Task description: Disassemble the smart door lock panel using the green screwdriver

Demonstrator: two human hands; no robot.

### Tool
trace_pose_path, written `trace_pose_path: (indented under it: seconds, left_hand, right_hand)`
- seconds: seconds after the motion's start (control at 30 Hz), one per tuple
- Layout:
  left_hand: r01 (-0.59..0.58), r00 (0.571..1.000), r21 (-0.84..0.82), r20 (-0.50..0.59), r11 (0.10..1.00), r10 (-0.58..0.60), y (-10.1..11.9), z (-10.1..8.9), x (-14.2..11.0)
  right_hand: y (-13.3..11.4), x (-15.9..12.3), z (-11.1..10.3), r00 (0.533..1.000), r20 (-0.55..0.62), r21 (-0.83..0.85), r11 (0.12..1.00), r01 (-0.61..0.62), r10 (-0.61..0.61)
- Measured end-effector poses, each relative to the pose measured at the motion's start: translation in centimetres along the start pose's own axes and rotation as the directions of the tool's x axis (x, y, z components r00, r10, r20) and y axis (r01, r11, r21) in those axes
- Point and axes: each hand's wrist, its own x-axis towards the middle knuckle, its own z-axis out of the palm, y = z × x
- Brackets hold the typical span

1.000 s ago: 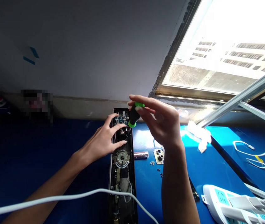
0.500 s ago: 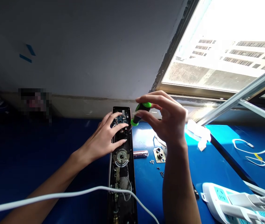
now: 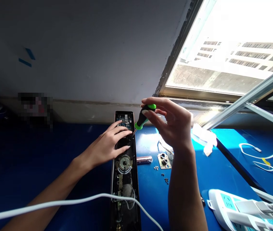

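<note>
A long black lock body [image 3: 125, 173] lies open on the blue table [image 3: 155, 192], showing a circuit board at its far end and a round metal gear in the middle. My left hand [image 3: 107, 144] rests flat on it with fingers spread, touching the area near the board. My right hand [image 3: 172, 125] pinches a black and green screwdriver [image 3: 144, 116] by its handle, tip angled down at the lock's right edge beside my left fingertips.
A small metal cylinder [image 3: 144, 159], a square metal plate [image 3: 164, 160] and several loose screws [image 3: 161, 171] lie right of the lock. A white cable [image 3: 66, 202] crosses the front. A white power strip [image 3: 237, 208] sits at the lower right, with white cords beyond. A wall and window stand behind.
My right hand has turned the screwdriver between its fingers and shifted slightly right. My left fingers have flattened over the lock. The view has drifted a little.
</note>
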Motion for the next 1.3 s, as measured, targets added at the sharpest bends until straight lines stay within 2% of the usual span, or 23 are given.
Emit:
trace_pose_path:
  seconds: [0.2,0.37,0.57,0.73,0.9,1.07,1.17,1.3]
  left_hand:
    - [0.011,0.998,-0.054,-0.054,0.998,-0.014,-0.1,-0.1,0.2]
    - [0.001,0.995,-0.059,-0.1,0.998,-0.007,-0.3,0.2,0.2]
    - [-0.006,0.99,-0.082,-0.141,0.997,-0.005,-0.3,0.3,0.4]
    - [0.005,0.992,-0.093,-0.128,0.996,-0.017,-0.3,0.0,0.3]
    - [-0.013,0.995,-0.07,-0.104,0.997,0.006,-1.0,-0.6,0.2]
    - [0.007,0.984,0.005,-0.176,1.0,-0.006,-1.1,-1.3,0.2]
    - [0.048,0.979,0.02,-0.201,0.999,-0.043,-0.9,-1.5,0.1]
    - [0.089,0.983,0.005,-0.164,0.996,-0.087,-0.8,-1.3,-0.1]
  right_hand:
    - [0.4,-0.3,-0.1,0.999,0.023,0.022,0.999,-0.029,0.028]
    - [0.9,-0.3,0.1,0.997,-0.069,-0.067,0.997,0.027,-0.031]
    - [0.2,-0.2,0.1,0.998,0.059,0.072,0.997,-0.007,0.003]
    - [0.5,-0.3,0.5,0.995,-0.077,-0.018,0.997,0.07,-0.071]
    - [-0.1,-0.4,0.7,0.998,0.056,0.14,0.99,-0.02,0.012]
    - [0.0,-0.4,0.7,0.999,0.045,0.054,0.998,0.011,-0.014]
    - [0.0,-0.3,0.8,0.999,0.036,0.04,0.999,-0.019,0.018]
    - [-0.6,-0.4,0.7,0.989,0.141,0.128,0.989,-0.068,0.05]
